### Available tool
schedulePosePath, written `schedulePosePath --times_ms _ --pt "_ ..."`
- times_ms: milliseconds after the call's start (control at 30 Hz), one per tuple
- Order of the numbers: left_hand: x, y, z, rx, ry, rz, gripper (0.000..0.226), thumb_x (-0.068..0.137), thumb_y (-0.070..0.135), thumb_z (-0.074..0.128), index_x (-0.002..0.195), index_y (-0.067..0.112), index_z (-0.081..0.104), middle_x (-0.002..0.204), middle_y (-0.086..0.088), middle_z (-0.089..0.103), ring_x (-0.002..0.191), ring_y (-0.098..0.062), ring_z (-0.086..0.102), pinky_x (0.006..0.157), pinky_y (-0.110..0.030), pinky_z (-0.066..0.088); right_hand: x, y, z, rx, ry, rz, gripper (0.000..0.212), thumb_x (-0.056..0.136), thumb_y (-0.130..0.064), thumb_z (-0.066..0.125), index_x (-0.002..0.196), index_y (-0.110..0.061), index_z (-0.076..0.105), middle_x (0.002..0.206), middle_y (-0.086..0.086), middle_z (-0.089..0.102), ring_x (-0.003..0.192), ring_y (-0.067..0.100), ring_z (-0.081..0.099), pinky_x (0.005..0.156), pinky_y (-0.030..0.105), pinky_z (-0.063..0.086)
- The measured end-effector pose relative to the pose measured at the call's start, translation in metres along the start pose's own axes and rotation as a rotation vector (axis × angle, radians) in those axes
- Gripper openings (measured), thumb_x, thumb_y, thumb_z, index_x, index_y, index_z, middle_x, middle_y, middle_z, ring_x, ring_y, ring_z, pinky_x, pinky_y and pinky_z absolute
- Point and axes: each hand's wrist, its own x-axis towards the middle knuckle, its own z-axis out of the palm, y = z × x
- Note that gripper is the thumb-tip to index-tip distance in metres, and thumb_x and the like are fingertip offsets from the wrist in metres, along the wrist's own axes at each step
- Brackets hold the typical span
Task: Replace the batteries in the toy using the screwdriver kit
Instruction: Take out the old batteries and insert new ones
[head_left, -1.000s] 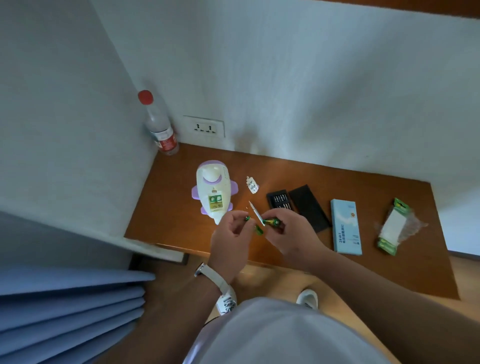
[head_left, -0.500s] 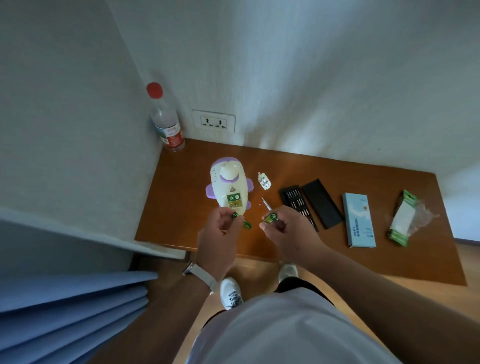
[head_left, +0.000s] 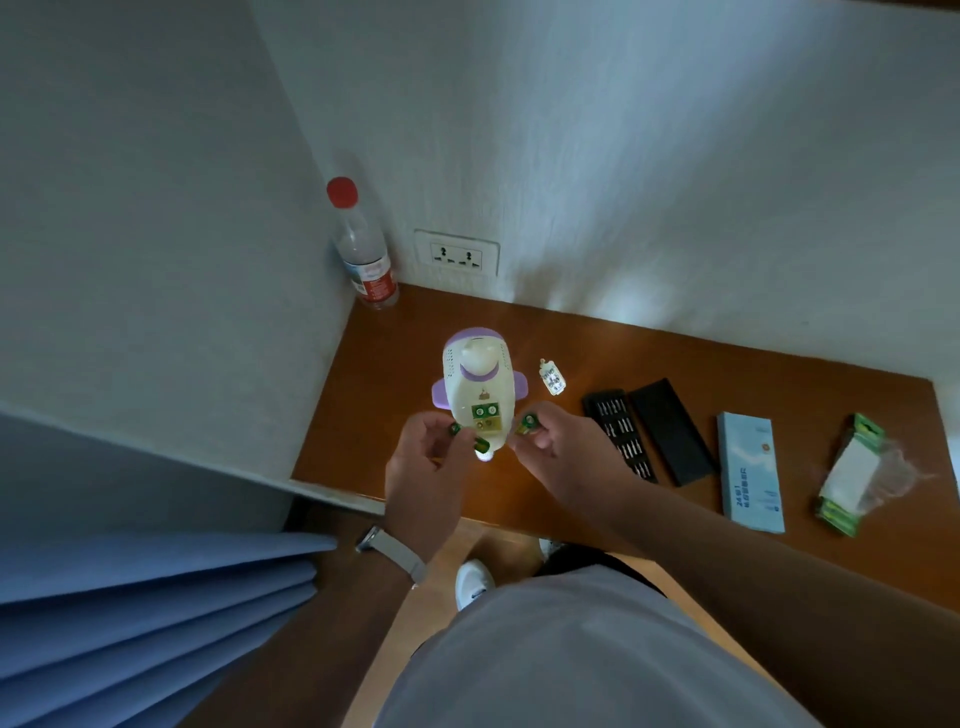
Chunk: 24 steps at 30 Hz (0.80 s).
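Over the desk's (head_left: 727, 415) near edge, your hands have parted to flank the toy (head_left: 480, 379): left hand (head_left: 431, 462) pinches a green battery (head_left: 480, 444), right hand (head_left: 556, 449) grips a second battery (head_left: 527, 423), so loading the open compartment (head_left: 485, 418) looks next.

L hand (head_left: 426, 467): fingers curled, gripping green batteries (head_left: 481, 444). R hand (head_left: 563, 449): thumb and fingers pinching single battery (head_left: 527, 424). Both forearms bare, extended fwd; hands level, near, not touching.
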Motion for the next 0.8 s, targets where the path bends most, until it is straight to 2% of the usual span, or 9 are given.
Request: schedulePosePath --times_ms 67,133,267,367,533,600,700,800 --pt "0.004 0.001 -0.001 0.007 0.017 -0.021 0.02 0.093 0.03 0.068 0.089 0.042 0.052 0.087 0.033 0.063 0.081 0.006 0.062 0.059 -0.005 0.047 0.006 -0.001 0.0 0.007 -0.005 -0.071 0.021 0.094 -0.035 0.063 0.111 -0.023 0.059 0.111 -0.007 0.072 0.097 0.001 0.065 0.073 0.017 0.055" --pt "0.007 0.002 -0.001 0.014 0.017 -0.028 0.021 0.093 0.031 0.068 0.09 0.045 0.052 0.087 0.034 0.062 0.082 0.007 0.062 0.06 -0.005 0.048 0.01 0.0 0.001 -0.033 0.011 -0.128 0.021 0.093 -0.037 0.065 0.107 -0.021 0.061 0.104 -0.006 0.072 0.093 0.003 0.066 0.074 0.02 0.056" --pt "0.009 0.008 0.002 0.039 -0.003 0.009 0.027 0.091 0.029 0.071 0.088 0.049 0.053 0.088 0.042 0.061 0.084 0.014 0.062 0.057 -0.002 0.046 0.021 0.002 0.003 -0.089 0.053 -0.207 0.015 0.091 -0.034 0.068 0.097 -0.022 0.062 0.082 -0.017 0.056 0.08 -0.003 0.057 0.06 0.011 0.044" --pt "0.012 0.007 0.004 0.051 0.014 0.029 0.026 0.088 0.031 0.073 0.088 0.046 0.053 0.088 0.042 0.061 0.084 0.014 0.062 0.055 -0.001 0.044 0.028 0.005 0.004 -0.089 0.044 -0.208 0.016 0.091 -0.033 0.068 0.098 -0.02 0.063 0.084 -0.011 0.058 0.077 0.004 0.057 0.061 0.016 0.048" --pt "0.015 0.006 0.008 0.031 0.044 0.013 0.027 0.088 0.03 0.074 0.086 0.042 0.05 0.083 0.035 0.061 0.077 0.009 0.062 0.054 -0.003 0.045 0.031 0.007 0.006 -0.073 0.017 -0.2 0.02 0.092 -0.033 0.067 0.106 -0.02 0.064 0.087 -0.015 0.057 0.079 -0.004 0.056 0.063 0.008 0.043" --pt "0.017 0.008 0.009 0.001 0.055 -0.007 0.024 0.091 0.029 0.071 0.086 0.038 0.049 0.079 0.03 0.061 0.071 0.007 0.06 0.053 -0.005 0.045 0.031 0.008 0.006 -0.062 0.016 -0.198 0.023 0.092 -0.033 0.067 0.109 -0.018 0.064 0.09 -0.015 0.058 0.08 -0.006 0.056 0.065 0.006 0.043" --pt "0.021 0.01 0.008 -0.127 0.061 -0.056 0.018 0.094 0.027 0.066 0.089 0.031 0.05 0.075 0.012 0.062 0.063 0.002 0.06 0.051 -0.008 0.046 0.031 0.006 0.006 -0.053 0.017 -0.202 0.026 0.092 -0.031 0.067 0.113 -0.015 0.064 0.094 -0.014 0.059 0.08 -0.009 0.055 0.065 0.004 0.043" --pt "0.019 0.011 0.009 -0.178 -0.015 -0.074 0.016 0.094 0.022 0.067 0.09 0.026 0.052 0.083 -0.004 0.067 0.071 -0.013 0.067 0.056 -0.016 0.053 0.029 0.005 0.007 -0.018 0.024 -0.197 0.026 0.093 -0.031 0.066 0.113 -0.015 0.064 0.094 -0.012 0.064 0.082 -0.005 0.059 0.066 0.006 0.043"
